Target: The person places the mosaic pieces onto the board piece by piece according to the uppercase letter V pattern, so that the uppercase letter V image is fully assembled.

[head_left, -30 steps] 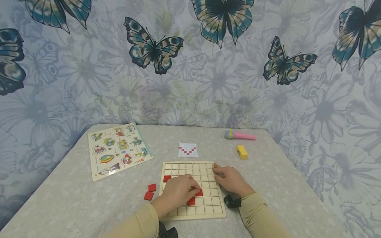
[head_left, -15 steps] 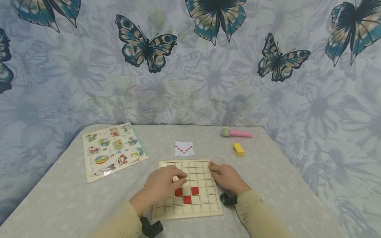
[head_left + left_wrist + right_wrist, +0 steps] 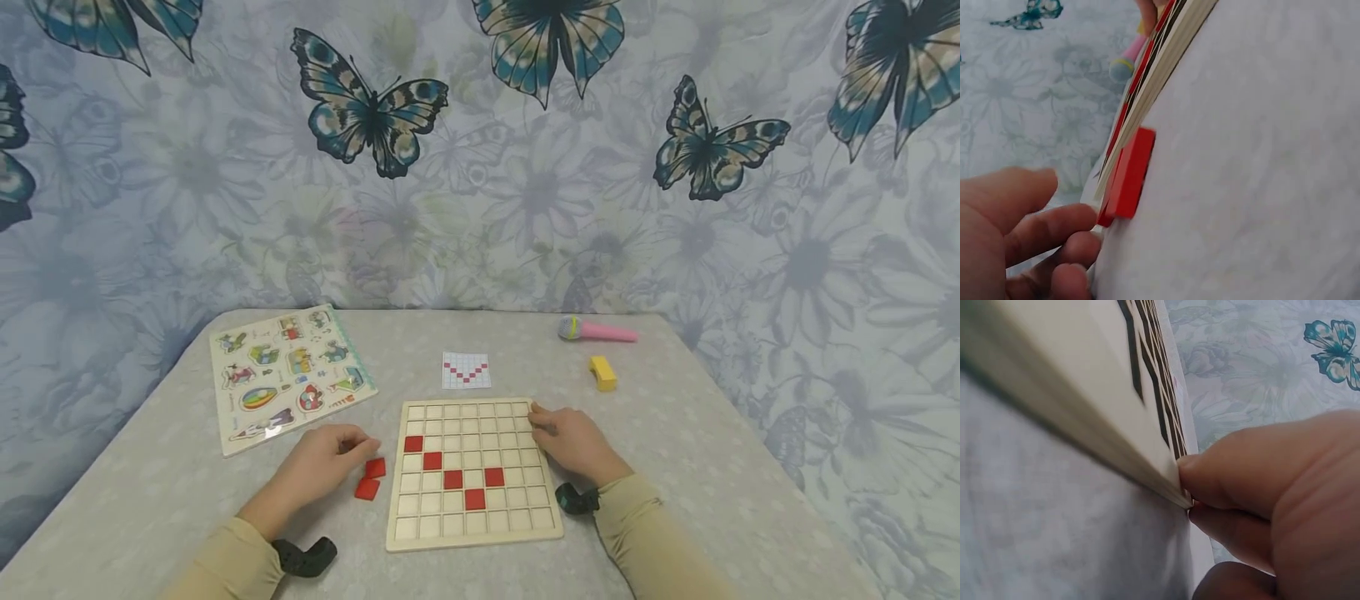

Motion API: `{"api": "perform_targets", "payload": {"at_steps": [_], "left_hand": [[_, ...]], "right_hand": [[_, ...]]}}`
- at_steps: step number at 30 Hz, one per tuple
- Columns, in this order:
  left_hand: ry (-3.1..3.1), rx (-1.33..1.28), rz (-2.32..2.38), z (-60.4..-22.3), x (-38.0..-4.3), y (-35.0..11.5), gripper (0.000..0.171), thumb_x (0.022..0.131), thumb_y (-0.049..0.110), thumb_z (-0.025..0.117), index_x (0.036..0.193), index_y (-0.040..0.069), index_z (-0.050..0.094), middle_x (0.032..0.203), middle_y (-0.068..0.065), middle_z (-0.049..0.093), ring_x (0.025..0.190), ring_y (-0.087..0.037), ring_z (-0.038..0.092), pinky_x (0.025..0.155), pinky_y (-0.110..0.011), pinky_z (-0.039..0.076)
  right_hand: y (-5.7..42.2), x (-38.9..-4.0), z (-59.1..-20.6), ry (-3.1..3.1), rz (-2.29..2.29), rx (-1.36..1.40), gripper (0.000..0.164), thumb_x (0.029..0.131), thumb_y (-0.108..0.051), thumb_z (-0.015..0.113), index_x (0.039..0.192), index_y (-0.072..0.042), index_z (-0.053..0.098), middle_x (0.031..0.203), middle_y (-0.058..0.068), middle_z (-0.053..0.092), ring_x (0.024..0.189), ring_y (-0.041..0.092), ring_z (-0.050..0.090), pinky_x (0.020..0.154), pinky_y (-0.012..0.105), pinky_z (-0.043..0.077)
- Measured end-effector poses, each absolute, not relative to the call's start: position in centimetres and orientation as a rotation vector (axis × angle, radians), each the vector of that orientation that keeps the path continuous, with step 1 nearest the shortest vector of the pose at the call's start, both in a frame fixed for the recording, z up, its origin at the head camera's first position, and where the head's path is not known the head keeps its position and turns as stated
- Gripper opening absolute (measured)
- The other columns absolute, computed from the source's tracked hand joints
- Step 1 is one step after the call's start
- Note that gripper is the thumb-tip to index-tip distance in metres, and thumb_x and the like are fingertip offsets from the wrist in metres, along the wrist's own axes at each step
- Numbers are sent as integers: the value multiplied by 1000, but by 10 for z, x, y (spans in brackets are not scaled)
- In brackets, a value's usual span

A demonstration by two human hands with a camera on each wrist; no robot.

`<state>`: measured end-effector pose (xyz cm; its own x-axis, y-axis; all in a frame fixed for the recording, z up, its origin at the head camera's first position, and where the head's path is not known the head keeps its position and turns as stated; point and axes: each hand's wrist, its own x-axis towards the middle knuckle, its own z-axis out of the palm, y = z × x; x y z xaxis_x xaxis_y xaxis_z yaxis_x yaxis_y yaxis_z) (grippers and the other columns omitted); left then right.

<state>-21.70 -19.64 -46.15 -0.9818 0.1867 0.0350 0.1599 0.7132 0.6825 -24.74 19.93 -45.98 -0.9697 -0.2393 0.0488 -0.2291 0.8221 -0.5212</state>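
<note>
A wooden grid board (image 3: 435, 521) lies on the table with several red square tiles set in its cells, forming a slanted line and one tile to its right. Two loose red tiles (image 3: 367, 489) lie left of the board, edges close together. My left hand (image 3: 322, 460) hovers beside them, thumb and fingers apart and holding nothing; in the left wrist view its fingertips are right at the tiles (image 3: 1135, 175). My right hand (image 3: 576, 444) pinches the board's far right corner, and the right wrist view shows fingertips (image 3: 1190, 467) on both sides of the edge.
A small card (image 3: 466, 371) printed with a red V pattern lies behind the board. A picture puzzle board (image 3: 291, 375) sits at the left. Back right are a pink toy microphone (image 3: 598, 330) and a yellow block (image 3: 603, 373). A butterfly-patterned wall (image 3: 480, 208) stands behind the table.
My left hand has let go of a tile on the board and moved left to the loose tiles, uncovering the slanted row. My right hand has stayed at the board's corner.
</note>
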Motion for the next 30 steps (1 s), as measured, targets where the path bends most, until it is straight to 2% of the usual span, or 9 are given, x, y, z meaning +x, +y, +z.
{"api": "perform_targets", "payload": {"at_steps": [5, 9, 15, 30], "left_hand": [[2833, 378, 1133, -463, -219, -199, 18, 90, 42, 79, 93, 25, 74, 88, 10, 69, 83, -10, 61, 73, -29, 49], [2792, 449, 1144, -464, -222, -203, 23, 85, 38, 85, 96, 22, 73, 88, 8, 66, 81, -12, 59, 71, -27, 48], [2781, 473, 1159, -463, -223, -205, 17, 86, 34, 84, 94, 22, 75, 87, 8, 68, 82, -13, 60, 71, -28, 49], [2794, 505, 1179, -464, -220, -205, 20, 86, 31, 85, 95, 20, 72, 86, 7, 65, 79, -10, 59, 71, -26, 48]], "right_hand": [[202, -246, -461, 2982, -877, -386, 38, 99, -23, 68, 135, -10, 68, 149, 0, 58, 140, 30, 52, 113, 52, 42], [203, -246, -461, 2978, -899, -394, 38, 99, -22, 69, 135, -10, 68, 148, 1, 58, 140, 30, 52, 113, 52, 41], [203, -246, -461, 2964, -911, -397, 38, 99, -22, 69, 136, -10, 68, 149, 0, 58, 141, 29, 51, 114, 51, 41], [202, -244, -460, 2953, -922, -396, 38, 99, -21, 68, 136, -8, 67, 149, 1, 57, 141, 30, 50, 114, 52, 40]]}}
